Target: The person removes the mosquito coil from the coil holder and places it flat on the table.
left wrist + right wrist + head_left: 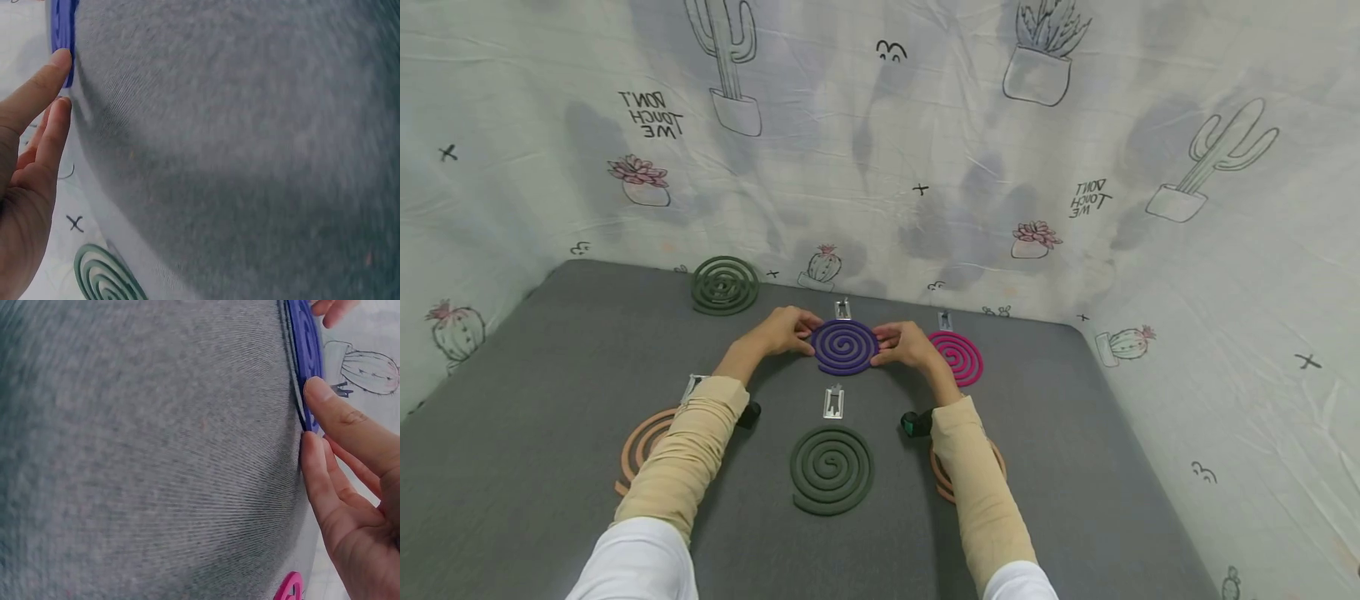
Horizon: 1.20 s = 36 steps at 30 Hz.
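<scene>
A purple mosquito coil (844, 345) lies near the back of the grey table, between the two hands. At its left edge, the left hand (781, 330) holds it with the thumb on the rim and the fingertips close by. My right hand (910, 344) pinches the opposite edge, thumb on top and index finger against the side. In the right wrist view a thin pale layer shows along the underside of the purple coil (306, 344). Just behind the coil is a small silver metal stand (842, 309); another metal stand (833, 402) lies in front.
A dark green coil (831, 462) lies nearer me, with another green coil (724, 285) at the back left. Right of the hands sits a pink coil (958, 358) beside a metal stand (945, 320). My forearms partly cover two orange coils. Printed cloth borders the table (1060, 417).
</scene>
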Available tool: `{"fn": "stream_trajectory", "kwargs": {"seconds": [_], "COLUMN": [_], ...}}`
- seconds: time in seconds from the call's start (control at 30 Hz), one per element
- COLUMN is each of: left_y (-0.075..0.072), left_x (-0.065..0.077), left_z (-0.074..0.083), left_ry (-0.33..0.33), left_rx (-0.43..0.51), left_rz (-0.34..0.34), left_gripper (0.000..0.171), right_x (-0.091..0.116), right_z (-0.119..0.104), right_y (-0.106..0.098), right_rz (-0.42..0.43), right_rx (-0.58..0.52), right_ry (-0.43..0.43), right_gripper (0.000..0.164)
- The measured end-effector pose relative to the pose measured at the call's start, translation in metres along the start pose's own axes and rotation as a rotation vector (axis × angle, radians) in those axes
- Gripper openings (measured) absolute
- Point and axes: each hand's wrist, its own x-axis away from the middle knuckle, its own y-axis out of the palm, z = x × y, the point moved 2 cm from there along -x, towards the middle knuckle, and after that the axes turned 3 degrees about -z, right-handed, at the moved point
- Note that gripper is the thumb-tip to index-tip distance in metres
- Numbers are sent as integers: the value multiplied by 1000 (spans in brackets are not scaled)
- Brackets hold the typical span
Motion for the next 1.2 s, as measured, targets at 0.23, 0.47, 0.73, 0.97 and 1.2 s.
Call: {"fn": "stream_trajectory", "kwargs": {"seconds": [0.23,0.47,0.73,0.97,1.2], "left_y": [-20,-53,-81,-105,-122], "left_x": [18,53,93,118,134], "left_z": [-6,-19,-50,-66,-76], "left_ry": [54,68,31,-27,-75], "left_rx": [13,128,213,181,154], "left_rz": [55,149,271,345,382], "left_gripper": [53,53,53,55,58], "right_x": [-3,-10,-11,-19,-32], "right_z": [0,-10,-19,-39,-61], "right_y": [-2,-1,6,20,41], "right_rz": [23,20,11,-38,-82], "right_rx": [-129,-306,-350,-418,-445], "right_ry": [-50,-126,-165,-259,-298], "right_gripper": [57,50,44,41,41]}}
